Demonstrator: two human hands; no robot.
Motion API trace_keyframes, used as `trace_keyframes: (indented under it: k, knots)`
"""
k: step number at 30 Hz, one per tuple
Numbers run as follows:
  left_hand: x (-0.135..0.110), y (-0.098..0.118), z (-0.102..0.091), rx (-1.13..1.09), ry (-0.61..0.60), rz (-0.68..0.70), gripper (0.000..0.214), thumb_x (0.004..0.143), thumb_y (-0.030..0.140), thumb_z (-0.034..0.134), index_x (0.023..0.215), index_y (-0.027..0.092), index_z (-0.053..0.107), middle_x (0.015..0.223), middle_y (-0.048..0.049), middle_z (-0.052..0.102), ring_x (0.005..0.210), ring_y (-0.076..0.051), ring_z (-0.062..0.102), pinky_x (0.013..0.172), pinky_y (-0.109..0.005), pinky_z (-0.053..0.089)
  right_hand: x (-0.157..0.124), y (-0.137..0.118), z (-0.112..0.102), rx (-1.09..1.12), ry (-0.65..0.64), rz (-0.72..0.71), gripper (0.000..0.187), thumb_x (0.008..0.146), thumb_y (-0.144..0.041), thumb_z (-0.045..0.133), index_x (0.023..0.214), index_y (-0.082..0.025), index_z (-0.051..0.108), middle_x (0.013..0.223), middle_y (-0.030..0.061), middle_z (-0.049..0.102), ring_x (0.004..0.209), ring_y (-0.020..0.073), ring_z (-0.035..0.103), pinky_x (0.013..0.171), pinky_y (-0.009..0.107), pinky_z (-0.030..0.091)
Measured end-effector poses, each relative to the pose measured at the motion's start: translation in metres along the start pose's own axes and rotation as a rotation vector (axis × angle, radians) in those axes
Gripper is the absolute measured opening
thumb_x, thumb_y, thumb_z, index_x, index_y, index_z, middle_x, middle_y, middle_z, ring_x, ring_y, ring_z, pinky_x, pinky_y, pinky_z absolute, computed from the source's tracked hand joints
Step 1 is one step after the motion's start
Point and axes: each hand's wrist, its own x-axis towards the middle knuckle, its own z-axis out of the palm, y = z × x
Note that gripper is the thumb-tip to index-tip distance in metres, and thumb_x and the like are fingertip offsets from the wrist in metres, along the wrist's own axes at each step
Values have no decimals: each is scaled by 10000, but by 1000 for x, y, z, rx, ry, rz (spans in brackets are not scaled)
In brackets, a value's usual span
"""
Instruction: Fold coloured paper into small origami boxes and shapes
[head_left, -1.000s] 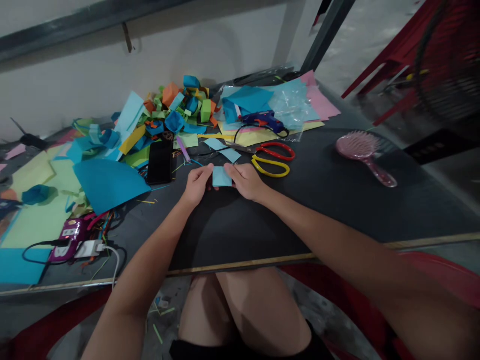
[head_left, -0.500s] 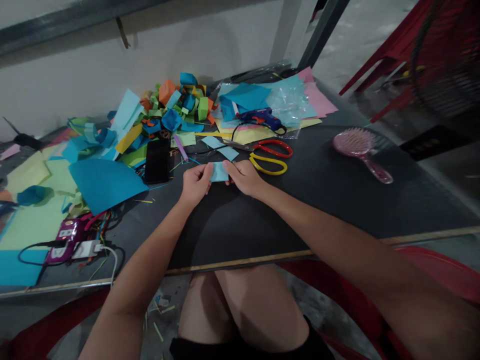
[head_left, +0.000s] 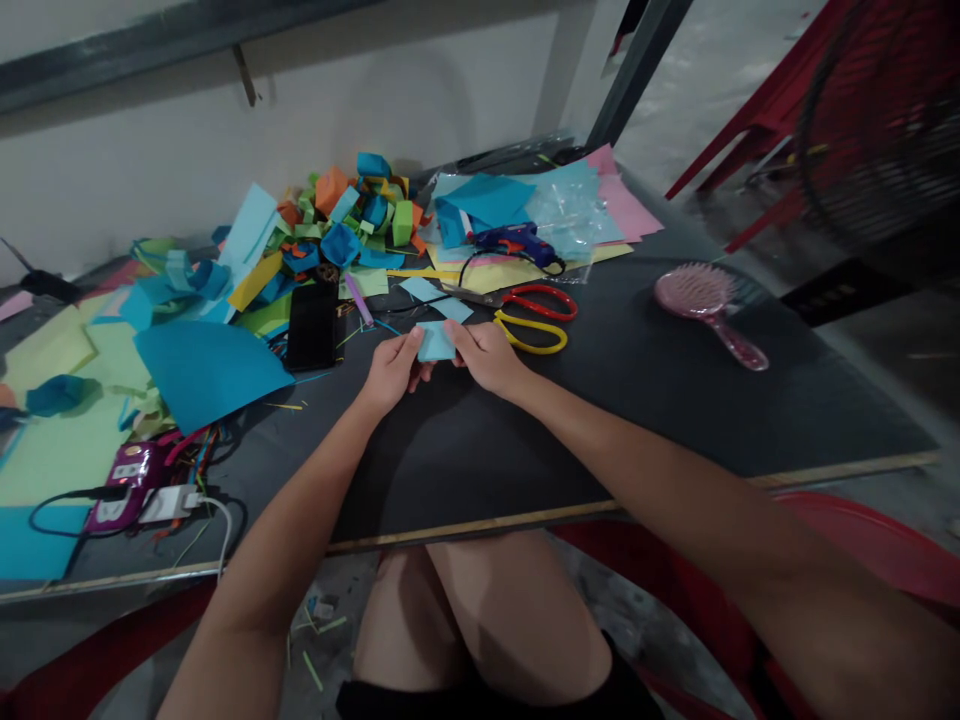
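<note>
A small light blue piece of paper [head_left: 436,341] is stretched between my two hands over the dark tabletop [head_left: 480,450]. My left hand [head_left: 394,372] pinches its left edge with the thumb on top. On the right edge, my right hand [head_left: 487,355] grips it the same way; the fingers beneath are mostly hidden. Just beyond lie another light blue paper strip [head_left: 442,297] and scissors [head_left: 536,320] with one red and one yellow handle. A purple stick-like piece [head_left: 359,299] and a black phone [head_left: 313,326] are to the left of these.
A heap of folded coloured paper [head_left: 341,225] lies against the wall. A blue glue gun [head_left: 517,243] rests on paper sheets at the back. To the right is a pink hairbrush [head_left: 709,310]; at left, a purple power strip [head_left: 127,485] with cables. A fan [head_left: 885,150] stands beyond the table.
The view has shifted slightly, so objects on the right appear a little further left. Both hands keep their hold on the light blue paper, with barely any movement.
</note>
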Motion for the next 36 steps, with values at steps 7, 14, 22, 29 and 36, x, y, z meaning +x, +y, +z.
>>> trace_keyframes:
  k: [7, 14, 22, 29, 36]
  knots:
    - [3, -3, 2, -31, 212, 18, 641, 831, 767, 523, 605, 169, 561, 427, 34, 503, 299, -44, 382, 312, -191, 245, 4, 2, 2, 396, -43, 241, 784, 801, -895, 332, 450, -211, 484, 348, -12, 392, 325, 79, 347, 359, 238, 224]
    - [5, -4, 2, -30, 276, -11, 608, 890, 706, 498, 603, 171, 537, 441, 36, 506, 316, -48, 398, 335, -190, 298, 9, 1, -1, 600, 4, 368, 726, 849, -841, 319, 556, -203, 503, 421, -1, 499, 307, 70, 388, 307, 211, 226]
    - [2, -11, -3, 172, 229, 93, 603, 909, 665, 504, 553, 178, 521, 416, 41, 501, 337, -48, 417, 375, -185, 309, 4, 4, 5, 387, -71, 134, 515, 766, -671, 683, 640, -181, 588, 571, -12, 606, 422, 60, 477, 418, 208, 352]
    - [4, -7, -2, 120, 139, 118, 513, 842, 647, 628, 653, 170, 599, 534, 16, 613, 448, -69, 548, 451, -184, 391, 6, 7, 3, 287, 64, 83, 478, 776, -650, 677, 705, -181, 626, 631, 16, 658, 483, 90, 514, 507, 244, 425]
    - [5, -8, -4, 106, 142, 67, 418, 837, 563, 656, 702, 170, 620, 633, -1, 669, 501, -89, 611, 475, -194, 407, 7, 10, 6, 316, -23, 149, 517, 797, -677, 619, 652, -182, 586, 637, 14, 643, 466, 82, 503, 459, 233, 363]
